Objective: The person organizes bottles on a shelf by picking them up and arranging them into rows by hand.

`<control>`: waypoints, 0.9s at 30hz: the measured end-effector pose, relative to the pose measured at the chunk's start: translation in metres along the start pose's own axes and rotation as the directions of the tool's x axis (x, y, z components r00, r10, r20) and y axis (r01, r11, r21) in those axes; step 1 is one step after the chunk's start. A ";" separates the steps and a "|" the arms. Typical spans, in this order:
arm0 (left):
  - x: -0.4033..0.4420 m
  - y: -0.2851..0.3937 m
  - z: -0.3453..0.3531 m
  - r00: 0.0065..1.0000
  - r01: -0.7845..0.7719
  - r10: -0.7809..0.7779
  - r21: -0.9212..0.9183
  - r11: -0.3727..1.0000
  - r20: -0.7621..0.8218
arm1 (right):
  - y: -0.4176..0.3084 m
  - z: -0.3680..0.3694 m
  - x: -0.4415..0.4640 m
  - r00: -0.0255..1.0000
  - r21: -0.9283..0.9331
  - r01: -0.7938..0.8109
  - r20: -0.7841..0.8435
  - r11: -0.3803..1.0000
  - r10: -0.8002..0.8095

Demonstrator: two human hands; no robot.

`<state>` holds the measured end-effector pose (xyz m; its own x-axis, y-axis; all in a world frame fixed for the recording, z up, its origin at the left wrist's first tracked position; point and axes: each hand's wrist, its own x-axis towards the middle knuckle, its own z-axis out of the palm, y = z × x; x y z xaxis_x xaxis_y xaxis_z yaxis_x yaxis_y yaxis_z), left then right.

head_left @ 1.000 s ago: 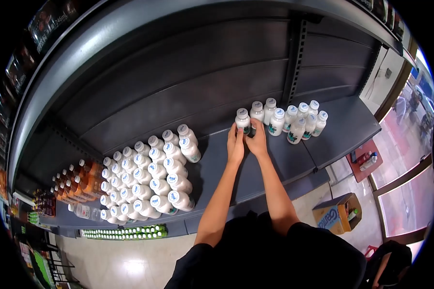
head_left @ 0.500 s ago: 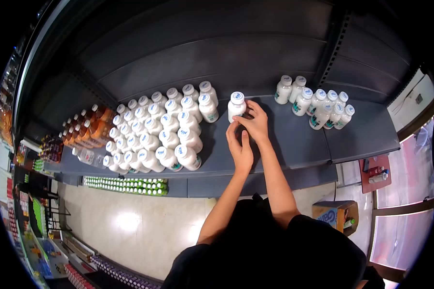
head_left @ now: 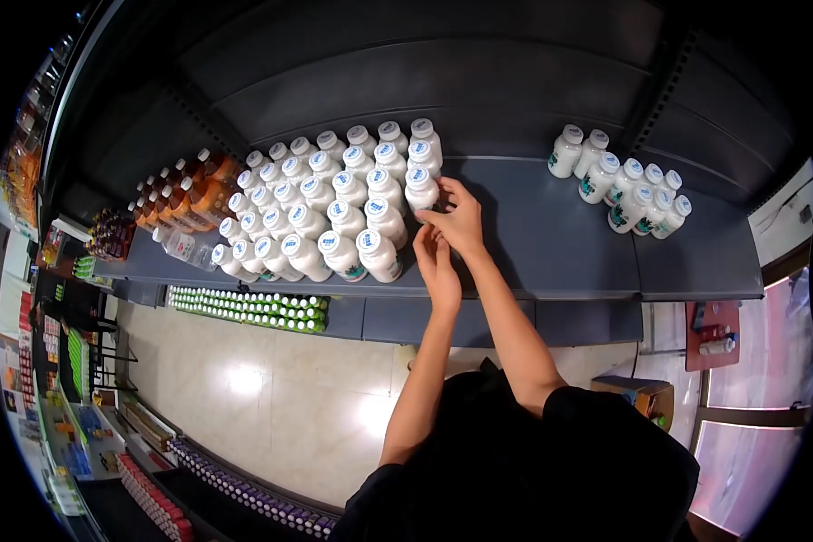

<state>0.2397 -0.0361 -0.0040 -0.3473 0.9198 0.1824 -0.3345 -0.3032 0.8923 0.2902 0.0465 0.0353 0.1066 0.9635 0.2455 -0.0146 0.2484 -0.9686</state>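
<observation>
My right hand (head_left: 462, 217) is closed around a white plastic bottle (head_left: 421, 192) with a blue-printed white cap, thumb in front and fingers on its right side. That bottle stands upright at the right end of a block of matching white bottles (head_left: 343, 191), in line with the two behind it. Just below it is my left hand (head_left: 438, 275), thumb and fingers apart and nothing held in them. Its fingertips are close to the bottle's base; whether they touch it I cannot tell.
A second group of white bottles (head_left: 625, 188) stands on the right of the dark shelf (head_left: 542, 244). Orange-brown drink bottles (head_left: 210, 192) and a clear bottle (head_left: 188, 248) are at the left. Below, a lower shelf carries green bottles (head_left: 253, 307). A cardboard box (head_left: 652, 397) sits on the floor.
The held bottle and both hands have moved left, from a spot apart on the shelf to the right edge of the large block. The camera view has shifted slightly.
</observation>
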 end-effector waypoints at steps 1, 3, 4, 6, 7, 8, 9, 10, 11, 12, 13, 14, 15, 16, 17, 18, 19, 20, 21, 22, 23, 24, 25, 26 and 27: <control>-0.003 0.002 0.001 1.000 0.007 -0.007 0.016 1.000 0.001 | -0.001 0.001 0.000 1.000 -0.002 -0.030 0.001 1.000 0.030; -0.003 0.004 0.001 1.000 0.001 -0.001 0.039 0.999 0.001 | -0.001 0.003 -0.001 1.000 0.009 -0.010 0.000 1.000 0.010; -0.003 0.004 0.000 1.000 0.000 0.000 0.051 0.999 0.001 | 0.001 0.003 -0.001 1.000 0.015 -0.001 -0.002 1.000 0.001; -0.003 0.003 -0.001 1.000 -0.009 0.008 0.037 0.999 0.016 | 0.004 0.004 0.001 1.000 0.016 -0.004 0.029 1.000 0.003; -0.003 0.003 -0.001 1.000 -0.013 0.012 0.030 0.999 0.028 | 0.005 0.003 0.001 0.999 0.017 -0.004 0.041 1.000 0.003; -0.002 0.002 -0.001 1.000 0.004 -0.004 0.010 1.000 0.022 | 0.007 0.002 0.001 0.999 -0.050 0.009 0.032 0.999 -0.007; -0.002 0.001 -0.003 1.000 0.022 -0.022 -0.010 1.000 0.016 | 0.007 0.002 -0.001 1.000 -0.117 0.019 0.023 0.993 -0.017; -0.002 -0.001 -0.004 0.999 0.040 -0.039 -0.030 0.999 0.011 | 0.006 0.001 -0.002 1.000 -0.184 0.029 0.015 0.982 -0.027; -0.002 -0.003 -0.004 1.000 0.021 -0.021 -0.046 0.999 0.012 | 0.008 0.000 -0.002 1.000 -0.202 0.019 0.003 0.979 -0.019; -0.003 -0.004 -0.004 1.000 0.010 -0.009 -0.058 0.998 0.026 | 0.006 -0.003 -0.005 1.000 -0.179 0.004 -0.024 0.984 -0.009; -0.003 -0.004 -0.005 0.999 -0.001 0.004 -0.070 0.998 0.041 | 0.004 -0.007 -0.007 0.999 -0.155 -0.009 -0.053 0.988 0.001; -0.003 -0.005 -0.005 0.998 -0.013 0.018 -0.084 0.996 0.057 | 0.001 -0.011 -0.009 0.997 -0.130 -0.020 -0.082 0.991 0.009; -0.003 -0.005 -0.006 0.998 -0.014 0.018 -0.061 0.998 0.061 | 0.000 -0.018 -0.009 0.996 -0.102 -0.017 -0.087 0.995 0.009; -0.003 -0.004 -0.005 0.998 -0.017 0.020 -0.058 0.998 0.055 | -0.002 -0.028 -0.013 0.994 -0.088 -0.049 -0.105 0.995 0.040; -0.004 -0.003 -0.006 0.998 -0.021 0.022 -0.006 1.000 0.066 | -0.003 -0.037 -0.015 0.991 -0.065 -0.057 -0.122 0.996 0.049; -0.004 -0.003 -0.005 0.997 -0.027 0.023 0.045 0.999 0.080 | -0.005 -0.048 -0.016 0.988 -0.043 -0.064 -0.142 0.997 0.058; -0.004 -0.002 -0.004 0.996 -0.050 0.043 0.082 0.995 0.079 | -0.008 -0.060 -0.018 0.982 -0.017 -0.052 -0.180 0.999 0.048; -0.005 -0.002 -0.002 0.997 -0.048 0.044 0.070 0.996 0.057 | -0.010 -0.074 -0.020 0.972 0.001 -0.060 -0.227 0.998 0.058; -0.004 -0.003 -0.002 0.997 -0.054 0.050 0.079 0.995 0.052 | -0.014 -0.090 -0.022 0.961 0.014 -0.052 -0.271 0.999 0.054; -0.004 -0.004 -0.001 0.997 -0.060 0.056 0.090 0.994 0.046 | -0.017 -0.106 -0.024 0.948 0.028 -0.045 -0.314 0.999 0.051; -0.004 -0.005 -0.001 0.998 -0.061 0.058 0.086 0.994 0.033 | -0.015 -0.121 -0.027 0.924 0.059 0.012 -0.382 0.998 0.012; -0.004 -0.006 -0.001 0.997 -0.074 0.071 0.097 0.993 0.035 | -0.016 -0.137 -0.029 0.906 0.062 0.042 -0.423 0.997 -0.012; -0.004 -0.006 0.000 0.997 -0.066 0.063 0.102 0.993 0.035 | -0.016 -0.153 -0.033 0.883 0.083 0.051 -0.470 0.995 -0.007; -0.004 -0.007 0.000 0.998 -0.059 0.056 0.108 0.992 0.036 | -0.017 -0.168 -0.037 0.857 0.103 0.064 -0.516 0.993 -0.002; -0.005 -0.006 0.003 0.999 -0.036 0.035 0.098 0.994 0.014 | -0.020 -0.182 -0.042 0.837 0.108 0.050 -0.547 0.993 0.017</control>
<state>0.2461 -0.0380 -0.0084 -0.3466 0.9120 0.2194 -0.2339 -0.3105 0.9213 0.4675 -0.0167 0.0369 0.6326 0.7563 0.1668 -0.1163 0.3056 -0.9450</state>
